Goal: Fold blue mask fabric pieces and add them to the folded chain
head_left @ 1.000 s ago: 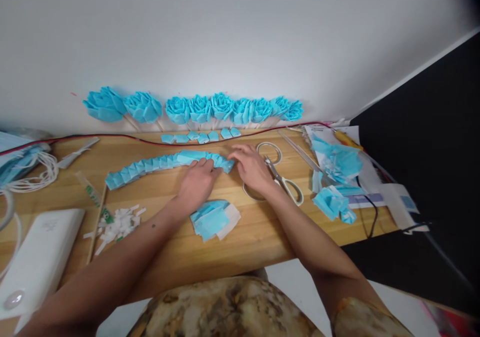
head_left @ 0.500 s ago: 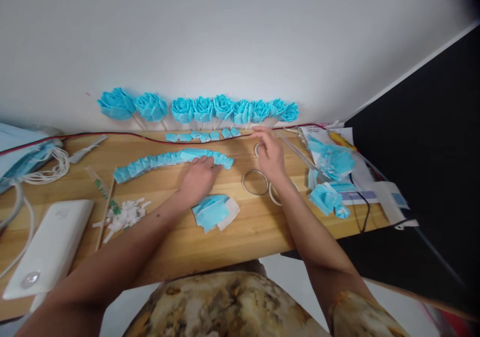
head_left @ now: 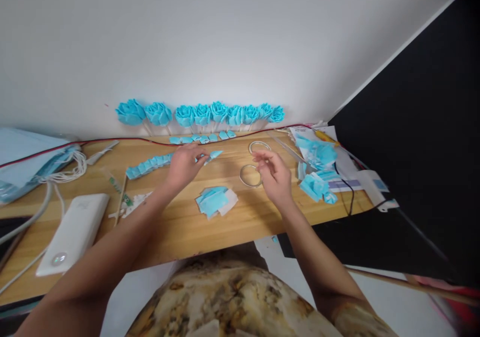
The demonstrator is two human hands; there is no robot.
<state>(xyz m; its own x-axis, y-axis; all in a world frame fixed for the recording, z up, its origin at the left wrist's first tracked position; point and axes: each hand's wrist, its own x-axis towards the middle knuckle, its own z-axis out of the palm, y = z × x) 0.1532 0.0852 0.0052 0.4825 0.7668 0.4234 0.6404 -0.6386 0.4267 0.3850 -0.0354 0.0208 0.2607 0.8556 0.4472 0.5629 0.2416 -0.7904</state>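
Note:
My left hand (head_left: 185, 166) is closed over the right part of a row of folded blue paper pieces (head_left: 148, 166). Beyond its fingertips sticks out a pointed blue paper piece (head_left: 214, 155), which the thumb and fingers appear to pinch. My right hand (head_left: 275, 177) hovers beside two rings, the far ring (head_left: 259, 143) and the near ring (head_left: 240, 178), which look like tape rolls. Its fingers curl towards the thumb; whatever may be between them is too small to make out. Nearer me lies a stack of blue and white paper sheets (head_left: 212, 202).
Several blue paper roses (head_left: 184, 115) on sticks lean along the wall, with small blue pieces (head_left: 204, 139) before them. A white power bank (head_left: 75, 232), white scraps (head_left: 137, 204) and a thin stick (head_left: 120, 202) lie left. Crumpled blue paper (head_left: 318, 152) covers the right side.
My left hand has lifted off the row's top and now pinches a pointed blue piece. My right hand has drawn back towards me from the table's far side. The view has shifted slightly.

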